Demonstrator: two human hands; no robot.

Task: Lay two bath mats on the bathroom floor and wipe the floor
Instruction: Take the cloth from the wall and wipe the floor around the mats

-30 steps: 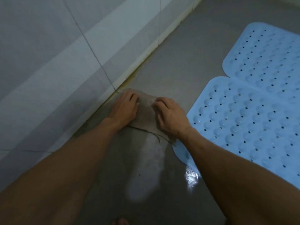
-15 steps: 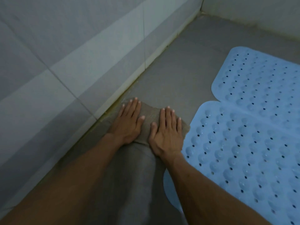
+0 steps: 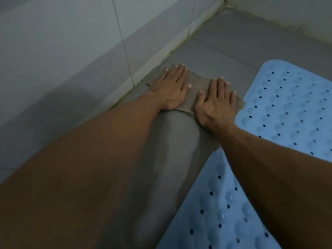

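A grey-brown cloth [image 3: 197,83] lies flat on the grey floor [image 3: 226,45], close to the base of the left wall. My left hand [image 3: 172,88] presses flat on the cloth's left part, fingers stretched forward. Beside it, my right hand [image 3: 215,103] presses flat on the right part, near the mat's edge. Two light blue bath mats with bumps and holes lie on the floor to the right: the far mat [image 3: 291,108] and the near mat [image 3: 215,212]. My right forearm crosses over both.
A tiled wall [image 3: 71,42] runs along the left, with yellowed grout where it meets the floor. A second wall [image 3: 287,11] closes the corner at the top right. A damp streak on the floor [image 3: 170,155] trails back from the cloth between my arms.
Both hands have gone from curled on the cloth to flat on it, and they have pushed it forward along the wall. The view has tilted up towards the corner.
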